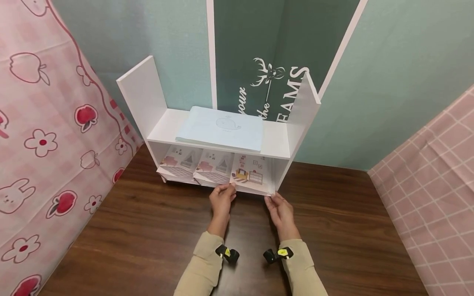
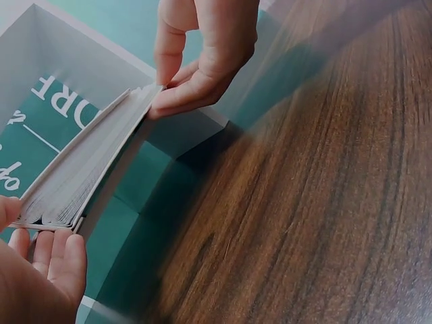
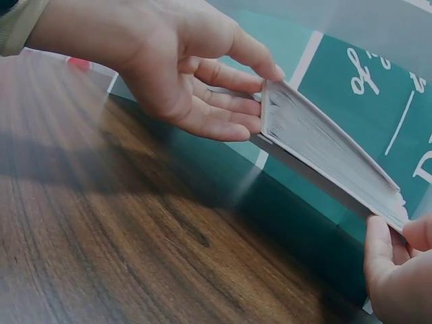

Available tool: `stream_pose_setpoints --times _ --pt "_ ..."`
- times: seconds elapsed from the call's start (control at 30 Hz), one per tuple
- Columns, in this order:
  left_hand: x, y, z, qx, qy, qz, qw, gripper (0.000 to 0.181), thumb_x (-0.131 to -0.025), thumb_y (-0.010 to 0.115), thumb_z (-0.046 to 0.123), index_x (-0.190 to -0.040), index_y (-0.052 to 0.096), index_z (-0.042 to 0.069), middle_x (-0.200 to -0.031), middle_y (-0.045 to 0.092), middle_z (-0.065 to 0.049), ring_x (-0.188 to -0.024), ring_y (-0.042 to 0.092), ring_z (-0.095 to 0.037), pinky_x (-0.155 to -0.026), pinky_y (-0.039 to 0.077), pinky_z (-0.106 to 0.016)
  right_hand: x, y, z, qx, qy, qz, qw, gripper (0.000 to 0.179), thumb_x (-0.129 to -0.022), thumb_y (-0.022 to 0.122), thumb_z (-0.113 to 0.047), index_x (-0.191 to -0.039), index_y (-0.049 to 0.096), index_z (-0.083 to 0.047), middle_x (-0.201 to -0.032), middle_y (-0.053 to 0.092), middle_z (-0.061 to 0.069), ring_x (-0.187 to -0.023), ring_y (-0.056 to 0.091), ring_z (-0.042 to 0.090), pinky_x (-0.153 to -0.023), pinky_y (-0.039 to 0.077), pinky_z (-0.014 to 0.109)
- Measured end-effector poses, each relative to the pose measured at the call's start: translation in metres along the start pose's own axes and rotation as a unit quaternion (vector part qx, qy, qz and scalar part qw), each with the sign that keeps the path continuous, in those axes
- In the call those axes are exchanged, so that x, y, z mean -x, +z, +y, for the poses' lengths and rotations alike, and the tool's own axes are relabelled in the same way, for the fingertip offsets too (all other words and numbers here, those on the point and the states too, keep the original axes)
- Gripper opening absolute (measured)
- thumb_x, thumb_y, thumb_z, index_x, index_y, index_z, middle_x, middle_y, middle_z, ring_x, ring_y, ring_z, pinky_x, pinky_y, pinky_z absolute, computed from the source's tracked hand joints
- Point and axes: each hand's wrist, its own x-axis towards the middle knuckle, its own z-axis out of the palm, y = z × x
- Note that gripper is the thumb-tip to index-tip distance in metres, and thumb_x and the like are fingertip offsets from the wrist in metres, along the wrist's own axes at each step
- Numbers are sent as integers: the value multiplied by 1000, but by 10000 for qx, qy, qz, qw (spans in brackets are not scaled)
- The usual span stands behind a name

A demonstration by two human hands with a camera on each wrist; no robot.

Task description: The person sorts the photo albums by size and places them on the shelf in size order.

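A thick hardcover book [image 1: 253,173] lies at the right in the lower compartment of a white shelf [image 1: 277,133]. Its cover shows a room with yellow furniture, and its near edge faces me. My left hand [image 1: 222,200] holds the near left corner, at the spine, thumb above and fingers below. At the near right corner, my right hand [image 1: 281,210] pinches the book's edge. The left wrist view shows the book's page block [image 2: 91,155] between both hands. To the left lie two similar books with pink sofa covers, a middle one [image 1: 214,166] and a left one [image 1: 179,162].
On the upper board rests a pale blue book [image 1: 226,128] with a whale drawing. The shelf stands on a dark wooden table [image 1: 148,246], against a green wall [image 1: 400,53]. Pink patterned cloth [image 1: 40,111] borders the left, pink checked cloth [image 1: 440,197] the right.
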Motion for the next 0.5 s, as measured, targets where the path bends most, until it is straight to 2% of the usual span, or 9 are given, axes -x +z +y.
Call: stream_pose_setpoints --times 0.13,0.2,0.27,0.3,0.37,0.47,0.5 --pt "4 2 7 -140 53 -96 9998 14 -80 70 2 -84 60 -7 -72 64 -11 -74 64 -28 -69 54 -38 1 1 1 165 -135 117 9997 29 -93 41 10 -122 44 10 -93 58 13 -84 59 18 -88 46 30" --pt "11 2 15 -299 53 -178 9994 15 -81 68 1 -87 60 -10 -74 64 -11 -73 63 -26 -69 54 -37 3 2 3 508 -299 172 9981 28 -92 42 11 -120 43 11 -93 56 13 -82 59 17 -86 47 29" --pt "19 0 23 -557 114 -280 9980 18 -81 67 0 -90 59 -12 -75 64 -11 -71 62 -21 -66 53 -33 6 3 4 1069 -568 258 9923 29 -90 45 12 -119 42 13 -94 53 13 -79 59 15 -82 49 27" --pt "22 -2 26 -723 155 -338 9967 20 -81 67 0 -93 58 -13 -77 64 -10 -69 61 -18 -64 53 -32 8 3 5 1430 -727 318 9865 31 -89 46 12 -119 41 14 -94 52 14 -77 58 14 -79 50 26" --pt "28 -8 31 -1081 206 -477 9928 23 -80 68 0 -96 58 -14 -79 64 -9 -68 59 -13 -61 51 -29 13 2 5 2222 -1056 423 9683 33 -87 48 13 -119 40 15 -97 51 18 -75 57 11 -73 51 23" --pt "33 -20 27 -1612 511 -567 9840 24 -78 68 -2 -97 59 -13 -79 64 -7 -69 58 -11 -60 49 -25 24 -1 3 3301 -1467 407 9316 32 -86 51 12 -117 44 15 -103 52 26 -75 56 9 -68 50 21" --pt "33 -25 24 -1781 631 -591 9802 22 -78 67 -3 -96 60 -12 -80 65 -10 -70 59 -14 -61 48 -25 28 -3 1 3686 -1601 377 9149 31 -85 52 11 -115 46 14 -104 53 26 -76 55 9 -67 49 20"
